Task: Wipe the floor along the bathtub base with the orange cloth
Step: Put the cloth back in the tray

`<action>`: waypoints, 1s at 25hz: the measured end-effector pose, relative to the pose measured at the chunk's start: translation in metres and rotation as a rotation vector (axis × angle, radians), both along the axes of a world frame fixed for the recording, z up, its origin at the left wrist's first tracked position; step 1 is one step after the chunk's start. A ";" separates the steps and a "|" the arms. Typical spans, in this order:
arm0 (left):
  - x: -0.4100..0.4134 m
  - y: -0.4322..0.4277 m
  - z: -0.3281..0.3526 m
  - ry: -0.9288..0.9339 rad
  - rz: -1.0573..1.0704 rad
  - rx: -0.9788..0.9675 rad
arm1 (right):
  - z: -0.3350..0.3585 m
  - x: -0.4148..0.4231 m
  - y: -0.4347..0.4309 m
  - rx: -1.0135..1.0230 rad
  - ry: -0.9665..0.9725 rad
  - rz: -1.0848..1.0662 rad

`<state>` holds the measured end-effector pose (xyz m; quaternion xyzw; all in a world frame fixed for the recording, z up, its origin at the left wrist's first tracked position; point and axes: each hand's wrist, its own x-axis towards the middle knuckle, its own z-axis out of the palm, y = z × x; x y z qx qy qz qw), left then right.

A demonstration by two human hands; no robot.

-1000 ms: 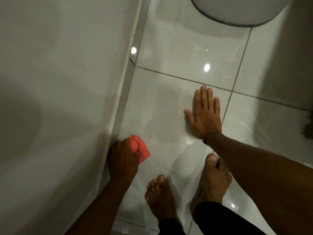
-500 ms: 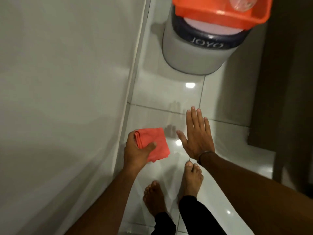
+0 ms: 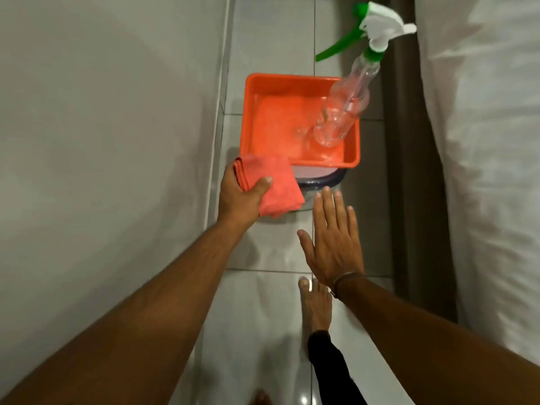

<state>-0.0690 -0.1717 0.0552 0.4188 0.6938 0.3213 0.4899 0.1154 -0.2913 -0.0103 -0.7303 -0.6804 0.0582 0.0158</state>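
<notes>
The orange cloth (image 3: 271, 185) is folded into a thick, roughly square pad, its layered edges stacked at the corner held in the left grip (image 3: 244, 197), thumb pressed on top and fingers beneath. It is lifted clear of the pale glossy floor tiles (image 3: 263, 317). The bathtub (image 3: 117, 141), white and smooth, rises to the left of that grip, its base meeting the floor close by.

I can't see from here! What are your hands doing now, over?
Left hand gripping folded orange cloth, off the floor. Right hand open, empty. Orange tub with spray bottle ahead.
</notes>
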 end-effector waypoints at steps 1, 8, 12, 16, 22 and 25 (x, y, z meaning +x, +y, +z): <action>0.011 0.023 0.003 -0.008 -0.025 0.004 | 0.002 0.008 0.016 0.006 -0.002 -0.008; 0.069 0.141 -0.004 -0.011 -0.096 -0.053 | -0.005 0.049 0.097 0.016 -0.004 0.025; 0.084 0.176 -0.034 0.025 -0.098 -0.129 | -0.023 0.054 0.119 0.049 0.034 0.049; 0.092 0.193 -0.064 0.155 -0.103 -0.156 | -0.038 0.058 0.127 0.039 0.036 0.075; 0.105 0.184 -0.078 0.794 -0.297 0.099 | -0.048 0.057 0.124 0.004 0.056 0.071; 0.113 0.182 -0.085 0.891 -0.546 0.198 | -0.049 0.058 0.124 0.001 0.045 0.076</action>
